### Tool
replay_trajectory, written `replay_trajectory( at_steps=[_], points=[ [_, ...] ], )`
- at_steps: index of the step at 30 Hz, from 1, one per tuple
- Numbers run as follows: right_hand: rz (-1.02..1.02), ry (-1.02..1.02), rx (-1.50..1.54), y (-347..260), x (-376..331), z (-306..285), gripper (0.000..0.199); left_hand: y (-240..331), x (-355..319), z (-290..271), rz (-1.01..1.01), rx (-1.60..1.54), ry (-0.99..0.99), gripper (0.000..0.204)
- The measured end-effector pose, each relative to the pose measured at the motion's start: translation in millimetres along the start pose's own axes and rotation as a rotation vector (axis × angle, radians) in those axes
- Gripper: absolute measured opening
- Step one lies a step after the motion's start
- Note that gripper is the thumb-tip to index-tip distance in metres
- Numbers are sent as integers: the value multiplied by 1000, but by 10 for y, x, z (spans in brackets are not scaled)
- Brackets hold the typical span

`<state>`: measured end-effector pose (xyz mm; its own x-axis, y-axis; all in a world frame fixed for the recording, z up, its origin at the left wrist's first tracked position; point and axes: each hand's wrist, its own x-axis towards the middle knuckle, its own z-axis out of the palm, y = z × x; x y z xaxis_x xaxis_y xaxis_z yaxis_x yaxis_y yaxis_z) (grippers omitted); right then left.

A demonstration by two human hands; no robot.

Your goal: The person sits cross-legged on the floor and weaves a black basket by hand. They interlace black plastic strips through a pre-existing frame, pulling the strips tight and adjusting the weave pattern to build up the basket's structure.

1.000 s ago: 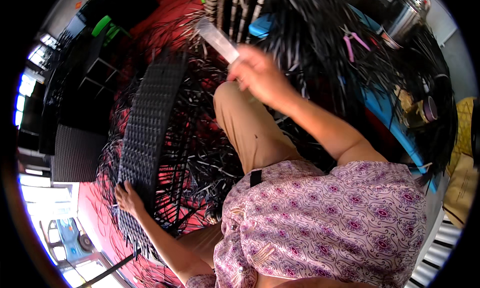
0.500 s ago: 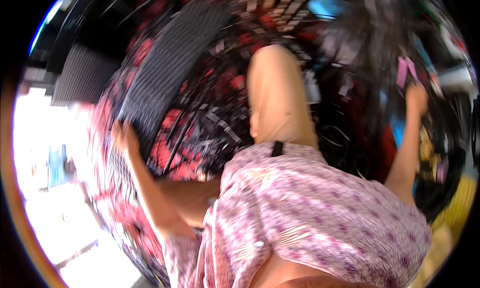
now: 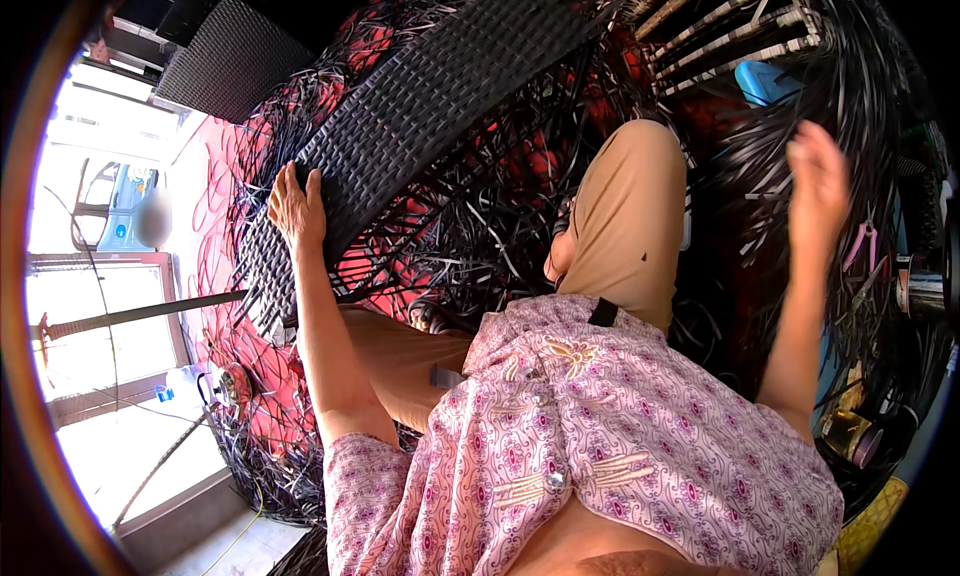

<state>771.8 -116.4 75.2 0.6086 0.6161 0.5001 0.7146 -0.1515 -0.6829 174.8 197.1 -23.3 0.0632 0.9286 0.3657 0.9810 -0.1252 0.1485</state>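
Since we've got this long dark woven wicker panel (image 3: 440,106) slanting across our left side, that's where our left hand (image 3: 297,216) is, lying along its left long edge, toward the lower-left end. Fingers on that one are pretty straight and close together, thumb a bit apart, all on the top face rather than wrapped around it. Can't tell if the panel sits right on the red floor (image 3: 215,156) or is propped on something; loose black strips (image 3: 480,241) are heaped all along its right long edge.

Our right hand (image 3: 820,181) is up over the strips on the other side, well apart from the panel. It's blurry, so we honestly can't tell if those fingers are together or spread. Pink-handled pliers (image 3: 860,246) lie just beside that wrist, and a jar with a purple lid (image 3: 848,439) is lower down near the elbow.

Our bent knee in tan trousers (image 3: 640,206) is between the two hands. Past the panel's upper-right end there's a frame wound with pale bands (image 3: 790,50), with a blue piece (image 3: 765,83) near it. Another woven panel (image 3: 235,61) stands off beyond the upper-left edge.
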Motion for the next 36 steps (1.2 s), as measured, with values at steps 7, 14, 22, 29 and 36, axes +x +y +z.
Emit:
replay_trajectory(
  at_steps=[7,14,22,29,36],
  points=[
    [782,-604,997,-481,-207,2379,49,78,53,5,30,17,6,68],
    [1042,-476,1288,-709,-123,3264,51,93,8,-36,28,2,20,64],
    [931,-433,1274,-666,-247,3265,27,134,-86,-134,56,0,78,62],
    [877,-379,1204,-622,-396,3077,27,-115,360,-381,15,-162,-113,51],
    [873,-369,1146,-579,-554,2868,25,124,344,-319,-128,-44,-165,69]
  ],
)
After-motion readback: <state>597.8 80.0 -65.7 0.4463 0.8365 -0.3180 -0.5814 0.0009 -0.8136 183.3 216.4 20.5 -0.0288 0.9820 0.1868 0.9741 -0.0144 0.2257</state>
